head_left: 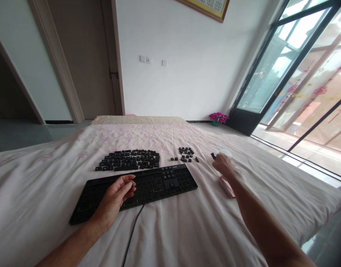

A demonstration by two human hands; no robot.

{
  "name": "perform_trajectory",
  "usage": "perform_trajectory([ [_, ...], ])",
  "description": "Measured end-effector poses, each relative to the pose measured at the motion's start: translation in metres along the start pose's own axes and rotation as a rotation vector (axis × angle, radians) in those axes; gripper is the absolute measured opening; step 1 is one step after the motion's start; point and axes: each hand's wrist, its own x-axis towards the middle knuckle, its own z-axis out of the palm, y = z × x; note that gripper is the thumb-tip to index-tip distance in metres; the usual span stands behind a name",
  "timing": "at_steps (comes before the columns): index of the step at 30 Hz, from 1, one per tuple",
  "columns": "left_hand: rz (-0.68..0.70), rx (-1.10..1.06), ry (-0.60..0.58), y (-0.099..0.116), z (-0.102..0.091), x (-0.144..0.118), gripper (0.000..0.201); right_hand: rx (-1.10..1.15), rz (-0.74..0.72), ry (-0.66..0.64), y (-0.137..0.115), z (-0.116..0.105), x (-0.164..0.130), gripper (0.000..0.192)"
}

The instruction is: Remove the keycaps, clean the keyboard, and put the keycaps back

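A black keyboard [151,185] lies slanted on the bedsheet, many of its keycaps off and the bare key sockets showing. My left hand [119,196] is over its left half, thumb and fingers curled together; whatever is inside them is hidden. To the right, my right hand [225,165] is closed, with a small black keycap [213,155] at its fingertips. Right behind that hand sits a round whitish item [226,152], partly covered. A pink-and-white object [227,187] lies under the right wrist, its kind unclear.
Loose black keycaps [128,159] are laid out in rows behind the keyboard. A smaller scatter of keycaps [185,151] lies right of them. The keyboard's cable [133,233] runs toward me across the wrinkled sheet [170,230]. Pink flowers [218,118] stand by the wall.
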Motion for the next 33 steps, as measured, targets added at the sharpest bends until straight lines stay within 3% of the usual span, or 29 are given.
perform_trajectory([
  [4, -0.021, 0.028, -0.041, 0.005, 0.01, 0.003, 0.032, 0.347, -0.203, -0.108, -0.027, 0.001, -0.039, 0.023],
  [6, -0.031, 0.104, -0.076, 0.006, 0.019, 0.006, 0.026, 0.953, -0.372, -0.323, -0.05, 0.006, -0.065, 0.023],
  [7, -0.023, 0.164, -0.097, 0.007, 0.024, 0.008, 0.023, 1.152, -0.413, -0.417, -0.062, 0.009, -0.079, 0.026],
  [9, 0.021, 0.316, -0.156, 0.006, 0.037, 0.013, 0.024, 1.383, -0.426, -0.535, -0.085, 0.013, -0.102, 0.031],
  [11, 0.151, 0.453, -0.238, 0.005, 0.05, 0.017, 0.031, 1.492, -0.418, -0.586, -0.103, 0.015, -0.119, 0.034],
  [14, 0.286, 0.602, -0.358, 0.001, 0.068, 0.023, 0.036, 1.567, -0.412, -0.595, -0.12, 0.014, -0.134, 0.034],
  [17, 0.317, 0.649, -0.357, -0.001, 0.08, 0.025, 0.037, 1.605, -0.412, -0.573, -0.127, 0.012, -0.141, 0.035],
  [24, 0.337, 0.695, -0.402, -0.005, 0.084, 0.026, 0.038, 1.659, -0.414, -0.444, -0.116, 0.003, -0.134, 0.032],
  [30, 0.428, 0.913, -0.235, -0.014, 0.08, 0.027, 0.029, 1.388, -0.38, -0.169, -0.104, 0.007, -0.128, 0.031],
  [33, 0.447, 1.003, -0.225, -0.018, 0.08, 0.027, 0.027, 1.239, -0.404, -0.091, -0.103, 0.007, -0.133, 0.028],
])
